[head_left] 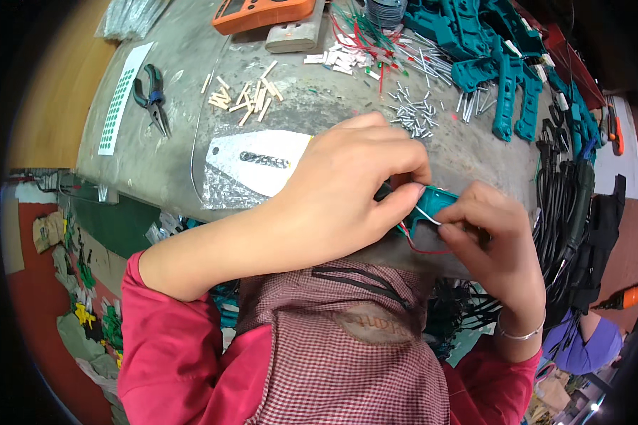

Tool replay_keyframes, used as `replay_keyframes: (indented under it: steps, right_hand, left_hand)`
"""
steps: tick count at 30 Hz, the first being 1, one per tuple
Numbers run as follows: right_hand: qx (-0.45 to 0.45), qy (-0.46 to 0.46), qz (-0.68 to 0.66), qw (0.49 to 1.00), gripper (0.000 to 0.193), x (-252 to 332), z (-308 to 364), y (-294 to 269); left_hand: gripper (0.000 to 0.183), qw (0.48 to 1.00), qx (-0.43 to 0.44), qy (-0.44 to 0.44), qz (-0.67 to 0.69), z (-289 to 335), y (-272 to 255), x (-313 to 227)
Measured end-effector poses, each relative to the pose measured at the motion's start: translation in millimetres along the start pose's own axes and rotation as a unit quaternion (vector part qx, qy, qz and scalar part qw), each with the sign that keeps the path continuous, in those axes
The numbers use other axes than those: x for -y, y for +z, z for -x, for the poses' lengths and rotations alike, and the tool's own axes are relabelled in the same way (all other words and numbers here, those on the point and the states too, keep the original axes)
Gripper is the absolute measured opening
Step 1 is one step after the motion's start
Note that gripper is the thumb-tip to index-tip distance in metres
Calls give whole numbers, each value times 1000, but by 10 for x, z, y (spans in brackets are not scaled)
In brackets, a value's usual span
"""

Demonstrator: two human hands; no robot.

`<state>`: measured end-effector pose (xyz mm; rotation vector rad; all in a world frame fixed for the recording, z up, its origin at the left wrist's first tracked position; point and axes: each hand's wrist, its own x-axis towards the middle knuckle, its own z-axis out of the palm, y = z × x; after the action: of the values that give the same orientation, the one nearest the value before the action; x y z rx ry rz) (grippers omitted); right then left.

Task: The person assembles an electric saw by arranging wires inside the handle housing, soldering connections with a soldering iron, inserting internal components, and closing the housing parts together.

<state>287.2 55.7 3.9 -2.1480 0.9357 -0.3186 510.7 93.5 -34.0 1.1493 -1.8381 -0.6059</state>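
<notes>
My left hand (pixel 361 173) reaches across the front of the bench, thumb and fingers closed on a teal plastic housing (pixel 438 201). Much of that housing is hidden behind both hands. On its right, my right hand (pixel 493 230) pinches a thin white wire (pixel 427 215) between thumb and forefinger. The wire runs from the housing area near my left thumb. A red wire (pixel 425 251) loops below the housing, toward my right fingers. Under my left wrist lies a white tapered plate (pixel 252 159) with a dark slot, on clear plastic wrap.
Beyond my hands lie loose screws (pixel 412 110), white connector pieces (pixel 344 55) and cream sticks (pixel 255 95). Needle-nose pliers (pixel 152 99) and a dotted sticker sheet (pixel 124 99) are at left. An orange meter (pixel 262 14) sits at the back. Teal housings (pixel 507 85) and black cables (pixel 556 198) crowd the right.
</notes>
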Motion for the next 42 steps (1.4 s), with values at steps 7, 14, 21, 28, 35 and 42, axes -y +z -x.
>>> replay_keyframes:
  steps: [7, 14, 21, 28, 35, 42]
  right_hand:
    - [-109, -151, 87, 979, 17, 14, -59, 17]
    - [-210, -255, 195, 923, 24, -112, -77, 32]
    - [-201, -244, 207, 926, 27, -114, -69, 31]
    - [-196, -194, 194, 941, 16, -70, -48, 43]
    - [-185, -186, 120, 957, 9, -136, -112, 168]
    - [2, 188, -352, 917, 11, -10, -48, 97]
  left_hand:
    - [10, 998, 59, -20, -4, -86, 13, -42]
    - [10, 996, 73, -48, 35, -102, 19, -32]
    - [10, 995, 82, -47, 23, -117, 36, -73]
    - [11, 997, 61, -18, 40, -84, 43, -88]
    - [14, 978, -6, 137, -156, -109, 95, -115]
    - [13, 997, 45, 32, 50, -124, 49, -18]
